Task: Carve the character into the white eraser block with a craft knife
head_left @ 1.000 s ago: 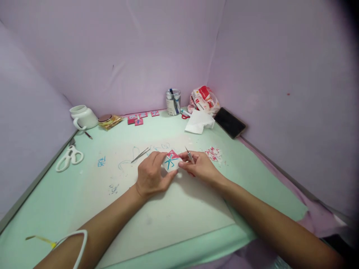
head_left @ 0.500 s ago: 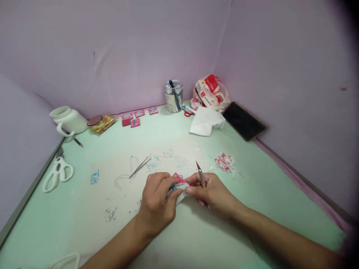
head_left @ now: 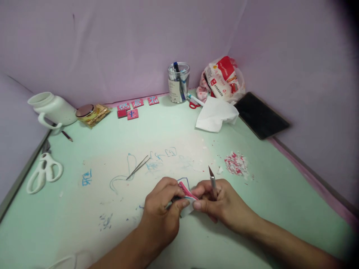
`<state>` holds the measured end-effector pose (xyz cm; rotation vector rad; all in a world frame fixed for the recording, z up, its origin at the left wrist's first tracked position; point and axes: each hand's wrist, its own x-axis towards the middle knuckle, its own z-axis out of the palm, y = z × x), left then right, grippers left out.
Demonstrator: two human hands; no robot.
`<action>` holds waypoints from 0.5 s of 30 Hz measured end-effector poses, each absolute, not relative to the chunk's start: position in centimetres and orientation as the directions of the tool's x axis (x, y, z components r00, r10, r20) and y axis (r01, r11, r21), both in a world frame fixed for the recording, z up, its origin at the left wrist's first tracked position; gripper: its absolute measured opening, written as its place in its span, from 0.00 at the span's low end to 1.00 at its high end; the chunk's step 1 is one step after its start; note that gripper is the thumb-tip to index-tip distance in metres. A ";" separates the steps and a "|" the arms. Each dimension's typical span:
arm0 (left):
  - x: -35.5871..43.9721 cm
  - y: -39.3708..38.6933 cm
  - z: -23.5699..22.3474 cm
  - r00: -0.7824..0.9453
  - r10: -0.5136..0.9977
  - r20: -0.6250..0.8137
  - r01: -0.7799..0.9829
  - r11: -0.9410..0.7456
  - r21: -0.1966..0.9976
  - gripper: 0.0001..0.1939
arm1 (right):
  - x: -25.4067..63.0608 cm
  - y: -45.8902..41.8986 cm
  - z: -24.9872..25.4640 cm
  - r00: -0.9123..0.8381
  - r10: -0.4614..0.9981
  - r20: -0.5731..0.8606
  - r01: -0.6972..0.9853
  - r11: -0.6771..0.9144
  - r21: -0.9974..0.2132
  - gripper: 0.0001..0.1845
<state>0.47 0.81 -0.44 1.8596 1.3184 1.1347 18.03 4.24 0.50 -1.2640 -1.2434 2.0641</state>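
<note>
In the head view a small pink piece (head_left: 188, 191) with a white papery layer is pinched between both hands. My left hand (head_left: 162, 207) is closed on its left side, thumb below and fingers above. My right hand (head_left: 221, 201) is closed too, its thumb and forefinger on the piece's right edge. A craft knife (head_left: 213, 183) is also tucked in my right hand, its blade pointing up and away. What shows of the piece looks bent, with the white layer below the pink; my fingers hide the rest. Tweezers (head_left: 138, 167) lie on the table beyond my left hand.
White scissors (head_left: 45, 172) lie at left near a white jug (head_left: 53, 108). Several pink tiles (head_left: 132, 114) sit along the back wall by a jar of pens (head_left: 178, 84). A tissue (head_left: 216, 115), a dark tablet (head_left: 262, 116) and a scrap pile (head_left: 236, 163) are at right.
The view has shifted slightly. The pink piece has tipped so that its face shows less and its white layer hangs below. Both hands keep their pinch, and the knife stays in my right hand.
</note>
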 end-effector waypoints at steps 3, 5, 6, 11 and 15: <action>0.0 1.2 -0.2 0.200 0.942 0.269 0.417 -0.330 0.847 0.07 | 18.0 4.2 0.7 -0.524 0.703 -0.481 0.129 -0.493 -0.861 0.15; -0.3 1.5 -0.1 0.247 0.935 0.253 0.407 -0.337 0.849 0.08 | 18.0 4.3 0.7 -0.534 0.691 -0.486 0.145 -0.492 -0.858 0.15; -0.5 1.6 -0.2 0.266 0.931 0.251 0.406 -0.344 0.847 0.08 | 18.0 4.3 0.7 -0.535 0.688 -0.491 0.149 -0.495 -0.856 0.15; -0.7 1.7 -0.8 0.319 0.902 0.290 0.413 -0.407 0.815 0.07 | 17.8 4.5 0.5 -0.518 0.692 -0.503 0.133 -0.516 -0.846 0.17; -0.9 1.8 -1.2 0.349 0.883 0.314 0.404 -0.444 0.800 0.07 | 17.8 4.4 0.4 -0.527 0.692 -0.493 0.128 -0.509 -0.851 0.18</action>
